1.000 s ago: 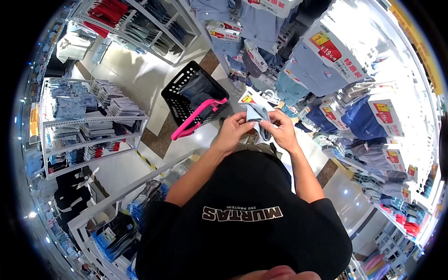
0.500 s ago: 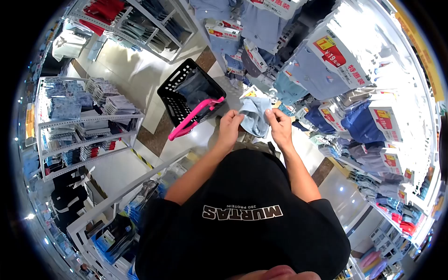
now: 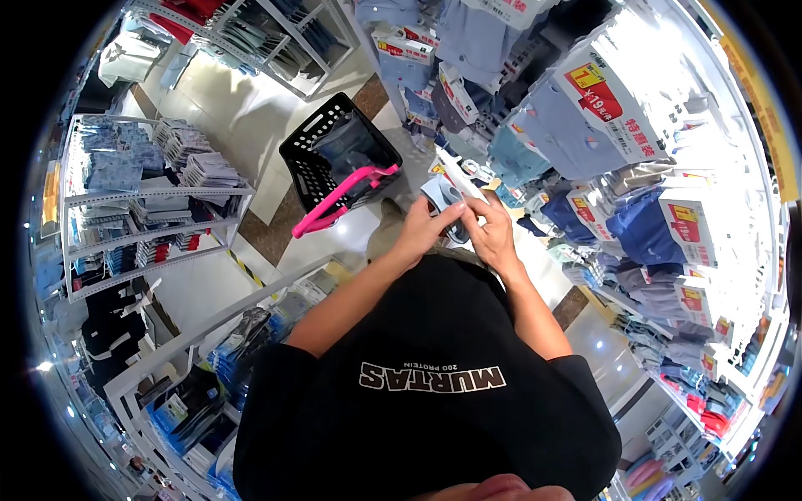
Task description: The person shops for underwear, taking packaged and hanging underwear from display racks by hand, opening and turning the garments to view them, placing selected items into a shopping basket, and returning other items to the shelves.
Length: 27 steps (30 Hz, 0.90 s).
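Observation:
A light blue folded garment (image 3: 436, 190) is between my hands, in front of my black shirt. My left hand (image 3: 424, 227) is closed on its near left side, thumb across the cloth. My right hand (image 3: 493, 230) is pinched on its right side, close to my left fingertips. A white card or label (image 3: 459, 177) stands up along the garment's far right edge. Part of the cloth is hidden behind my fingers.
A black basket (image 3: 296, 159) with a pink handle (image 3: 334, 203) and dark clothing inside stands on the floor ahead, to the left. Packaged garments (image 3: 576, 125) hang on the right. White shelves (image 3: 150, 194) hold folded clothes at left; a rack (image 3: 180, 367) is near my left side.
The garment has turned and bunched into a narrower shape, with the white card now showing upright beside it. My hands have come closer together.

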Motion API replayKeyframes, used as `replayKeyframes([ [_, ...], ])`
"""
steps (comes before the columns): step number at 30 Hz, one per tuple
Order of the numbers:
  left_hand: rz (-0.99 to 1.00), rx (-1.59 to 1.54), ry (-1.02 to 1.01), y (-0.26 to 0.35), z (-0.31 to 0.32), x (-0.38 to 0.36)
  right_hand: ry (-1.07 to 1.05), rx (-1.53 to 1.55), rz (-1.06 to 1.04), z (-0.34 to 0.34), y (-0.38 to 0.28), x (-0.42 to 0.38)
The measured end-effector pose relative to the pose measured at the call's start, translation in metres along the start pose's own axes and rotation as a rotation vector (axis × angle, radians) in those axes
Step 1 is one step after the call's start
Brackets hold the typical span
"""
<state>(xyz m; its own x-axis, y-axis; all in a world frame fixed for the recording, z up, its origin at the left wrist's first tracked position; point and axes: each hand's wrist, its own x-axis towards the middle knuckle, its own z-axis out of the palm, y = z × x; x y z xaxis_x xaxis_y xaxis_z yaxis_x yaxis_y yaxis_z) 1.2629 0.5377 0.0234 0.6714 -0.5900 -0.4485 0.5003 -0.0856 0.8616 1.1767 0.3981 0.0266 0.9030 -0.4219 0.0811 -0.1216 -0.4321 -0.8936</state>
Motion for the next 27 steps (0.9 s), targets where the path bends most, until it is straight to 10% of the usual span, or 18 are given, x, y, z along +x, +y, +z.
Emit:
replayKeyframes([
  [14, -0.069, 0.075, -0.030, -0.004, 0.005, 0.018, 0.007, -0.098, -0.125, -0.021, -0.007, -0.007],
  [27, -0.141, -0.188, -0.084, -0.006, -0.006, 0.021, 0.060, 0.263, 0.292, -0.010, 0.022, -0.005],
])
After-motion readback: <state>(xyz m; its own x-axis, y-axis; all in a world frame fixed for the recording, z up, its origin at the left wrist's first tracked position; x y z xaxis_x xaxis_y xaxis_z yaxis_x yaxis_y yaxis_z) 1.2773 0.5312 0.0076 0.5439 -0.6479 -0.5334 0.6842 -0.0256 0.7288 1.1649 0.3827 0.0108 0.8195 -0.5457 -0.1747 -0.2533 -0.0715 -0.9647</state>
